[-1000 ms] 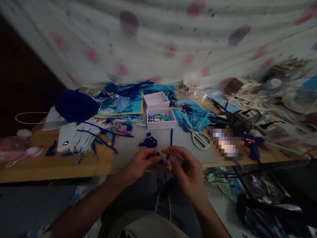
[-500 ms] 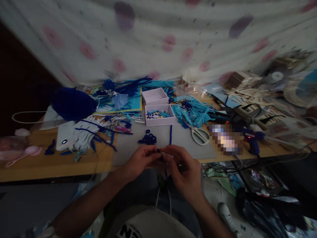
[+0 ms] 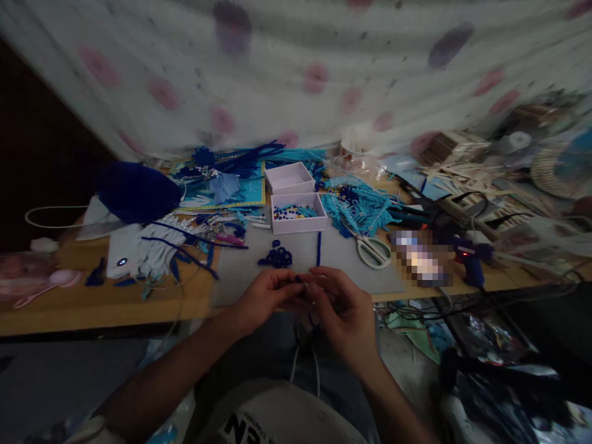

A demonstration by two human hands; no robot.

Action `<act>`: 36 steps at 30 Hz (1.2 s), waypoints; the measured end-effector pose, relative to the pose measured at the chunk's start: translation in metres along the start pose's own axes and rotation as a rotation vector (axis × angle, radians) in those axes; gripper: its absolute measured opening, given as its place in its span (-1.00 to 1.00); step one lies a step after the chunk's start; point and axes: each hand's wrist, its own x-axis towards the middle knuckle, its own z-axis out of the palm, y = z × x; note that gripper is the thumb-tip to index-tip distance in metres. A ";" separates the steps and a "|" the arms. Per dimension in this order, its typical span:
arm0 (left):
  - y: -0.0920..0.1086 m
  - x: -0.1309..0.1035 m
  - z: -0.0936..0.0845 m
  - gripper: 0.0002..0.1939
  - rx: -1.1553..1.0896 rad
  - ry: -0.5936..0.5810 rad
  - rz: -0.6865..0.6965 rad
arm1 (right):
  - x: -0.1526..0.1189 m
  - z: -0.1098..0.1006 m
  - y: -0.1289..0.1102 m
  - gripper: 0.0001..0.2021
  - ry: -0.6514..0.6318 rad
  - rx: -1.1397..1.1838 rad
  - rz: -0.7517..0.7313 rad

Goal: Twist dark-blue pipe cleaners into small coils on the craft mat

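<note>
My left hand (image 3: pixel 263 300) and my right hand (image 3: pixel 345 311) meet over the front edge of the table, fingertips almost touching. Between them they pinch a dark blue pipe cleaner (image 3: pixel 299 280); part of it shows below the fingers, and most is hidden. Just beyond my left hand, a pile of small dark blue coils (image 3: pixel 277 256) lies on a grey mat (image 3: pixel 240 287). A straight dark blue pipe cleaner piece (image 3: pixel 319 248) rests on the mat beyond my right hand. Farther back stands a white box (image 3: pixel 298 226) with small coloured bits inside.
White-handled scissors (image 3: pixel 374 253) lie right of the mat, by cut light-blue pieces (image 3: pixel 363 213). A blurred-out device (image 3: pixel 423 259) and a blue glue gun (image 3: pixel 472 262) are farther right. At left are a dark blue fuzzy mass (image 3: pixel 139 192), a white phone-like device (image 3: pixel 123 253) and a pink spoon-shaped thing (image 3: pixel 65 279).
My fingers have shifted slightly around the pipe cleaner, and my right fingertips sit a little closer over it. The things on the table stay where they were.
</note>
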 end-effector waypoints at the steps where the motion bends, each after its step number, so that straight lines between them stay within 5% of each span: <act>1: 0.000 0.000 0.000 -0.58 -0.006 -0.003 -0.002 | 0.001 0.000 0.000 -0.81 0.002 0.011 0.020; 11: -0.002 0.001 0.003 -0.57 0.026 0.033 0.026 | -0.004 0.006 -0.004 -0.87 0.127 -0.053 -0.023; 22: -0.003 0.002 0.001 -0.57 0.053 0.048 0.069 | -0.025 0.018 0.002 -0.64 0.147 -0.535 -0.419; 27: -0.003 -0.001 0.003 -0.55 0.047 0.048 0.048 | -0.010 0.015 0.000 -0.83 0.192 -0.304 -0.171; 36: -0.003 -0.001 0.007 -0.53 0.034 0.040 0.046 | 0.006 0.016 -0.002 -0.81 0.250 0.122 0.105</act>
